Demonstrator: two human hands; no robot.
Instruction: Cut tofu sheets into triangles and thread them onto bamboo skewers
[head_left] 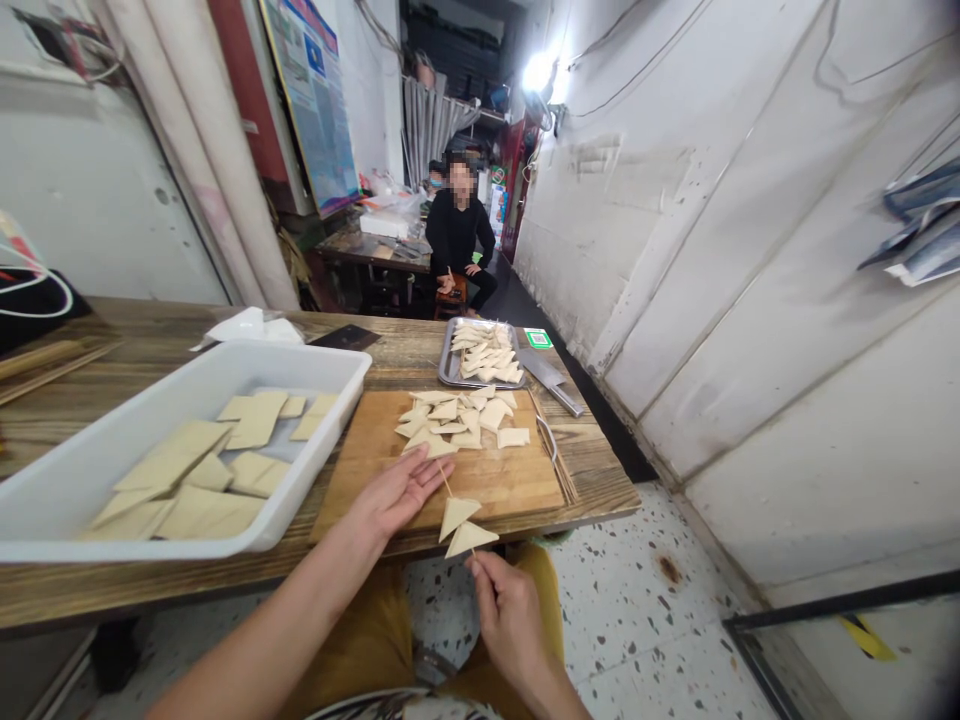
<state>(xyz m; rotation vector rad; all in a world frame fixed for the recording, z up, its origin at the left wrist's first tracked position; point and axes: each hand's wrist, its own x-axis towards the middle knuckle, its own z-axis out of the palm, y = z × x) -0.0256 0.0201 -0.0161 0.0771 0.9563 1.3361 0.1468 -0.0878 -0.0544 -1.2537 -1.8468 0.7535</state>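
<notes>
My right hand (514, 610) is closed on the lower end of a thin wooden skewer (445, 480), in front of the table edge. Two pale tofu-sheet triangles (469, 540) are threaded on it. My left hand (397, 492) reaches over the cutting board (360, 450), palm partly up, its thumb and fingers at a tofu triangle (431, 446) close to the skewer's tip. How firmly they grip it is hard to see. More cut tofu pieces (466, 418) lie heaped on the board just beyond that hand.
A white plastic tub (300, 480) with larger tofu sheets stands at the left. Behind the board are a metal tray (448, 370) of tofu pieces and a cleaver (551, 380). Loose skewers (559, 470) lie along the board's right side. A person (459, 235) sits farther back.
</notes>
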